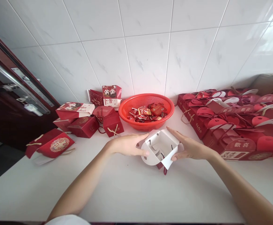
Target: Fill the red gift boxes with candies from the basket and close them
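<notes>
Between my two hands is a small gift box point(163, 145) with its flaps spread, so its white inside faces up. My left hand point(133, 144) grips the box's left side, the thumb over a rounded flap. On the opposite side my right hand point(187, 146) holds the edge between thumb and fingers. Inside the box I see folded white card and dark cord ends. A dark red cord hangs below its near corner. Just behind it stands a red plastic basket point(147, 126) holding several red-wrapped sweets point(148, 113).
Several red gift boxes point(83, 126) lie loosely at the left of the white table point(127, 193). Filling the right side are rows of red boxes point(234, 145) with handle flaps. A tiled wall point(148, 62) rises behind, and a dark door with a metal handle point(17, 84) is at left.
</notes>
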Demonstrator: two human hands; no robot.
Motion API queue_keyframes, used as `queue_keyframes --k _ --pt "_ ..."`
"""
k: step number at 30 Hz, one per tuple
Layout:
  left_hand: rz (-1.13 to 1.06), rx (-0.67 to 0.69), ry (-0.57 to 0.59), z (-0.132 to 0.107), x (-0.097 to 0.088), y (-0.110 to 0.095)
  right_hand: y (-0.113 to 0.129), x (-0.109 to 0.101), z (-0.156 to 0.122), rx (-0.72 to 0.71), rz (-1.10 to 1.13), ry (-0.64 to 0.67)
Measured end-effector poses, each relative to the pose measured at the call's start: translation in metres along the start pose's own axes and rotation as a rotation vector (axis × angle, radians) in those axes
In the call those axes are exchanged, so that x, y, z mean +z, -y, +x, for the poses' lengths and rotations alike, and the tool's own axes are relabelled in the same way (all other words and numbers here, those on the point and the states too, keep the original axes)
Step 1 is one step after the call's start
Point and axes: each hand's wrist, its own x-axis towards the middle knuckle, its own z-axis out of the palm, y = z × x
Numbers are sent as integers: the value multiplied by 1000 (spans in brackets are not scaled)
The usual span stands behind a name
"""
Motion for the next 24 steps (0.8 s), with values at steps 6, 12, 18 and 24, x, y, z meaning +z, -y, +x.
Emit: queue_keyframes --k 6,12,18,24 --pt "58 -62 25 -3 -9 9 -11 23 25 -87 165 -48" --pt "10 -107 22 -9 -15 17 -7 27 36 -133 174 -61" --pt "-35 -75 -25 -17 -26 16 8 1 25 -110 118 -11" --pt "58 -229 -242 -21 -54 11 23 -29 34 -135 -32 -260"
